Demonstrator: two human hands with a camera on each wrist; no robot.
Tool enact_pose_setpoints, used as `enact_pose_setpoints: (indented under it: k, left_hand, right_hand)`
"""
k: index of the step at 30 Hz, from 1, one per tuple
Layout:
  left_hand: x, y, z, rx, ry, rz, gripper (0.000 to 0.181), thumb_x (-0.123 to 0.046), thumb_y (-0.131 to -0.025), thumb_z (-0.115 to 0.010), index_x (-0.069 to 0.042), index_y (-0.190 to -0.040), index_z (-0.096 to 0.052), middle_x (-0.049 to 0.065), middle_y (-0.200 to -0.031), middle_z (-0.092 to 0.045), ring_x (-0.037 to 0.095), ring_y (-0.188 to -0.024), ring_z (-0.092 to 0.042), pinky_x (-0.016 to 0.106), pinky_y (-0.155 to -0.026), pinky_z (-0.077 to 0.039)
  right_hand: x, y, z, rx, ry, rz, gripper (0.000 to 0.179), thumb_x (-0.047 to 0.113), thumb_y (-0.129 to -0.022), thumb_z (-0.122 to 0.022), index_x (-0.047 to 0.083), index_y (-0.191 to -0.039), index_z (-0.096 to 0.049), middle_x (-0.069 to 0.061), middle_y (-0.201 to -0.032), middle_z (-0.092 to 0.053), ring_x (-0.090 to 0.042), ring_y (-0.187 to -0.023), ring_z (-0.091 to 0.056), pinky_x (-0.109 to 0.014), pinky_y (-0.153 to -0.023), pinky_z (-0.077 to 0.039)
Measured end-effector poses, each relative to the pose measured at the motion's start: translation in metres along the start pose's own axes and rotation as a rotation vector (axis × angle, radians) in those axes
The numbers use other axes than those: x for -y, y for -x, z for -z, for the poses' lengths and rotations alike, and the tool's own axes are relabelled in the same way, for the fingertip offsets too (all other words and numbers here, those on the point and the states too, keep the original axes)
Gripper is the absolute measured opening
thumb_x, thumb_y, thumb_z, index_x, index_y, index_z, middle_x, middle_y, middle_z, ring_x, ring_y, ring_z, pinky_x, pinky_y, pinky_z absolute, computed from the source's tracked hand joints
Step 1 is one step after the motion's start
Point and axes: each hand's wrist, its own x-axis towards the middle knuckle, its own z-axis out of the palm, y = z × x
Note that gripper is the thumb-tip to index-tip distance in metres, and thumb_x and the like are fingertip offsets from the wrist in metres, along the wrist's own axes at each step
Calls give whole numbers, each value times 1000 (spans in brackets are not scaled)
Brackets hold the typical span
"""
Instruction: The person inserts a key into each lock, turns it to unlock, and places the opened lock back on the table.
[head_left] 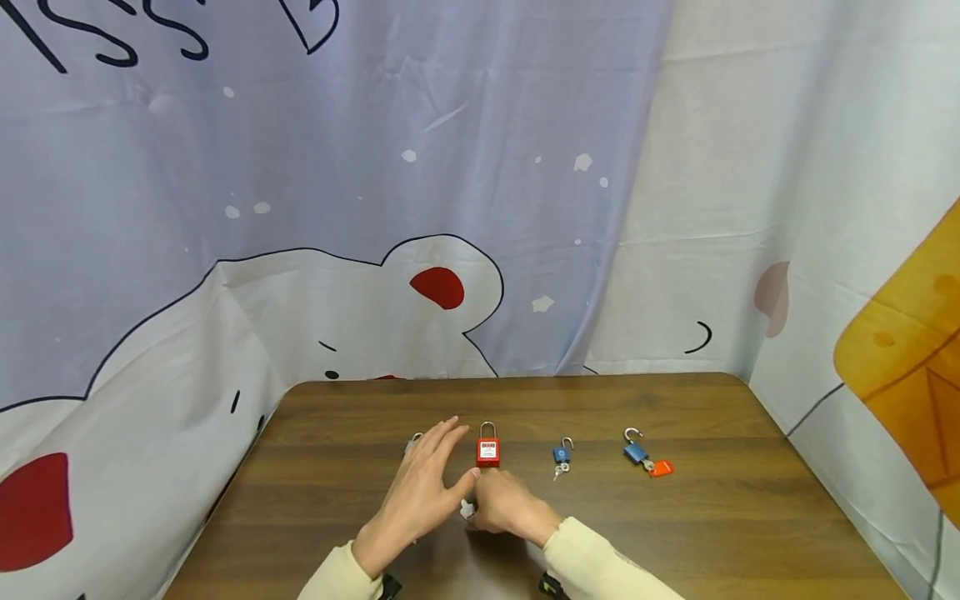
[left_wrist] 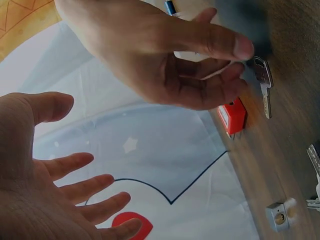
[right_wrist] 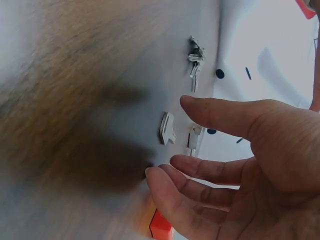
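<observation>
Brown desk (head_left: 720, 533) is carrying | red lock (head_left: 488, 451) is sitting mid-desk | one blue lock (head_left: 562, 455), another blue lock (head_left: 636, 452) are lying right | silver lock (left_wrist: 278, 217) is resting left | key (left_wrist: 265, 85), key bunch (left_wrist: 316, 172) are lying closer

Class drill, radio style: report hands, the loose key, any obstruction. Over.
Left hand open, empty; right hand, fingers loosely curled, holding nothing. Loose key on table, near right hand. Left hand partly blocks head view of silver padlock.

the key (left_wrist: 264, 80) looks like smooth, shiny metal; the red padlock (head_left: 488, 442) has a glossy plastic-looking body and polished metal shackle (head_left: 488, 423); the tabletop (head_left: 720, 533) is wood-grained with a soft sheen, the curtain (head_left: 300, 167) matt, creased cloth.
</observation>
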Motion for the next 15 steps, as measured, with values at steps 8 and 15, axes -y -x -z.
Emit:
enact_pose_setpoints:
  k: [8,15]
  left_hand:
    - [1,0,1,-1,1,-2,59,-38,-88,-69,-16,-140,-52,4,-152,-45,30,-140,-42,63,-112,-33]
    - [1,1,1,3,3,0,59,-37,-88,-69,-17,-141,-51,6,-152,-45,32,-140,-43,63,-112,-33]
  right_hand:
    - [9,-10,-7,-8,15,-22,31,31,-67,-88,13,-81,-66,-1,-79,-67,-19,-74,-66,-35,-65,-56]
    - [11,-15,-18,-49,85,-40,24,25,-71,-84,10,-76,-66,-5,-81,-69,-21,-73,-67,-35,-63,-57]
